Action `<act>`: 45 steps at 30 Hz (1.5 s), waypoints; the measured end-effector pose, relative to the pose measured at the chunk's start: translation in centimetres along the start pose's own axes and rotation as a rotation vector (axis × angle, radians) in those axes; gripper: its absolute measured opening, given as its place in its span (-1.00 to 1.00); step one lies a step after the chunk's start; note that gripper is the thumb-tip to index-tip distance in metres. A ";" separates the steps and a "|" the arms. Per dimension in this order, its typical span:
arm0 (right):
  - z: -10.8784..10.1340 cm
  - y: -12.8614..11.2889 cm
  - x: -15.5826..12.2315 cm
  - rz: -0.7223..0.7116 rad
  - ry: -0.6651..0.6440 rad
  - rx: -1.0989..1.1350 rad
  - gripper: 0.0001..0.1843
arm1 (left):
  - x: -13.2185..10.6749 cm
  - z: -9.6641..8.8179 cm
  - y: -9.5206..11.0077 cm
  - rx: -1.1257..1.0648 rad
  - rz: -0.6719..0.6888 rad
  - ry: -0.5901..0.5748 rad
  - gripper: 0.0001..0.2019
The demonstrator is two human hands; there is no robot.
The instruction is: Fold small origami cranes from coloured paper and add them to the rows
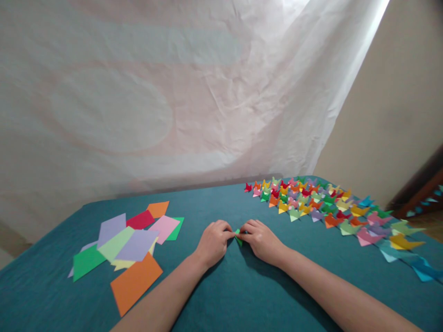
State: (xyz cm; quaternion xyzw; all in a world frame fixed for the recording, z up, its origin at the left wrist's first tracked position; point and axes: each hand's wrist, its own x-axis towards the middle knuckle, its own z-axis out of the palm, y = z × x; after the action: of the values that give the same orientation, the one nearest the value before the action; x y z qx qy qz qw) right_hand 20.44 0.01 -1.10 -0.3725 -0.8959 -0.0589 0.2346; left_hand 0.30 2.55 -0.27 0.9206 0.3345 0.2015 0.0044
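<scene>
A small piece of folded green paper is held between my two hands over the middle of the table. My left hand pinches its left side between thumb and fingertips. On the other side, my right hand grips the paper with its fingers closed. Most of the paper is hidden behind the fingers, so its exact folds cannot be made out.
Loose coloured paper sheets overlap on the left of the teal-covered table. At the right stand rows of folded paper birds in many colours. A pale cloth hangs behind the table, with a wall at right.
</scene>
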 end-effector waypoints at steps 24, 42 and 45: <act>-2.0 -0.6 0.6 -0.022 -0.240 -0.041 -0.71 | 0.1 0.3 -0.4 -0.044 -0.007 0.026 -0.77; -3.4 -1.3 0.4 0.036 -0.362 -0.054 -0.55 | 0.0 0.3 -0.4 0.001 0.026 0.027 -0.80; -3.5 -1.3 0.4 0.025 -0.371 -0.051 -0.54 | 0.0 0.3 -0.4 0.004 0.030 0.025 -0.79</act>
State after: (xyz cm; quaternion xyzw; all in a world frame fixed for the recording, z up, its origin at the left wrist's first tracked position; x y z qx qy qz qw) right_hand 20.64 -1.67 2.27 -0.3941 -0.9173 -0.0090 0.0566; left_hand 0.14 2.90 -0.61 0.9229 0.3212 0.2125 -0.0046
